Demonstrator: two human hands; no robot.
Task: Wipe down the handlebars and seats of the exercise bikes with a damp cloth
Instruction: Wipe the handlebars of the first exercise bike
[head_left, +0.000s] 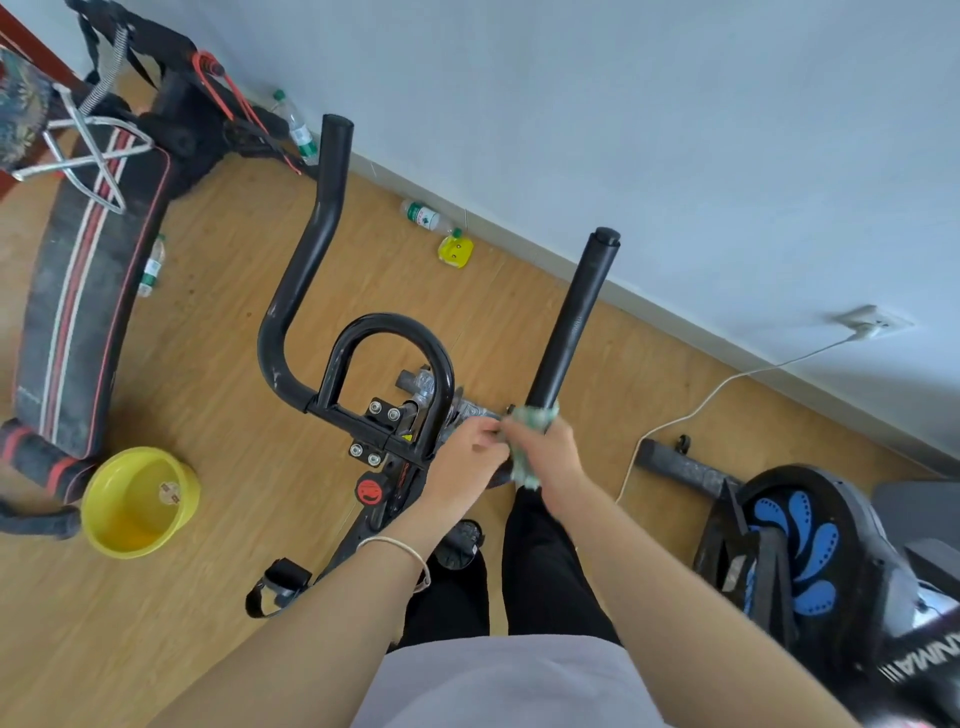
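Black exercise-bike handlebars stand below me: a curved left bar (306, 260), a middle loop (389, 332) and a straight right bar (571, 317). My right hand (545, 452) grips a pale green cloth (535, 418) wrapped round the base of the right bar. My left hand (467, 457) is just to the left of it, fingers curled and touching the cloth's edge beside the bar. The bike seat is not in view.
A yellow basin (137, 501) sits on the wooden floor at the left, beside a black sit-up bench (78, 312). Plastic bottles (423, 215) and a yellow object (455, 251) lie along the wall. Another machine with blue pedals (800, 540) stands right; a white cable (727, 384) runs to a wall socket.
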